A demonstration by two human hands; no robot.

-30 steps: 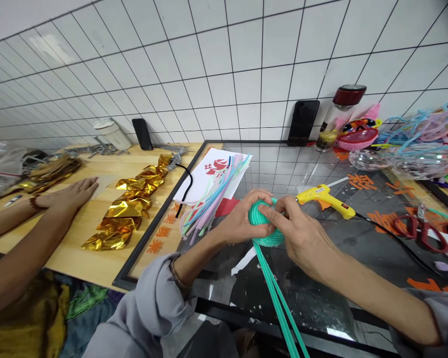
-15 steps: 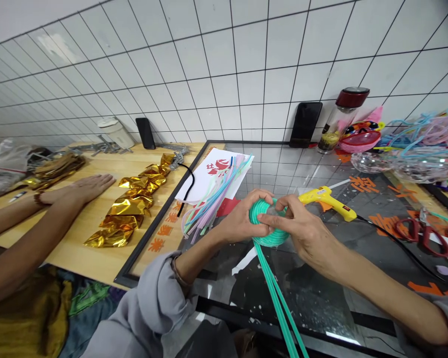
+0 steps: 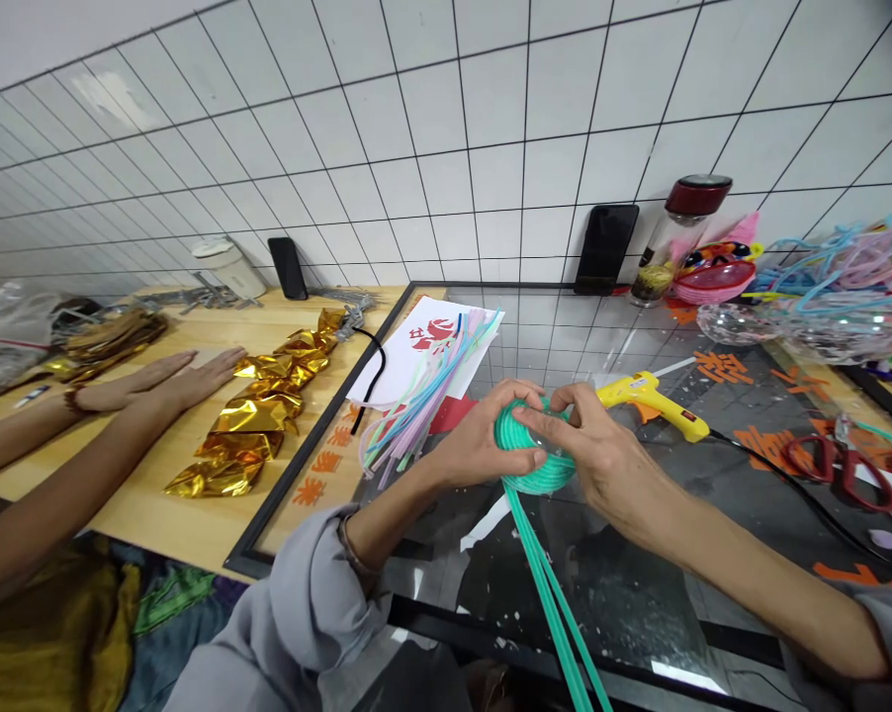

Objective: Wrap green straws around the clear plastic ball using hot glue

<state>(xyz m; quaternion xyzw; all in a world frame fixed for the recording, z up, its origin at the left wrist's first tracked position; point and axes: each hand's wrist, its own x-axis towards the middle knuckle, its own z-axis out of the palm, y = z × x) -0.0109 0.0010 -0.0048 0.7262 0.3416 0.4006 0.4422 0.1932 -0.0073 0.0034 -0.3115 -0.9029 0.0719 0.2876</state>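
Note:
Between my two hands is a round coil of green cord (image 3: pixel 539 479), wound in rings about a clear, shiny middle. My left hand (image 3: pixel 490 440) grips its left side, thumb across the front and fingers curled over the top. My right hand (image 3: pixel 601 450) holds the right rim, with thumb and fingers pinched at the upper edge. Several loose green strands (image 3: pixel 554 593) hang from the coil down past the table's front edge. A yellow hot glue gun (image 3: pixel 658 400) lies just beyond my right hand.
Pastel strips (image 3: pixel 431 396) lie on white paper (image 3: pixel 394 361). Red-handled scissors (image 3: pixel 843 465), a glass bottle (image 3: pixel 672 242) and a phone (image 3: pixel 605 249) are at right. Crumpled gold foil (image 3: pixel 249 425) is at left, beside a co-worker's hands (image 3: pixel 171 381).
My right thumb has shifted up off the coil's middle, showing more of the clear centre. The co-worker's hands have slid forward and apart on the wooden table.

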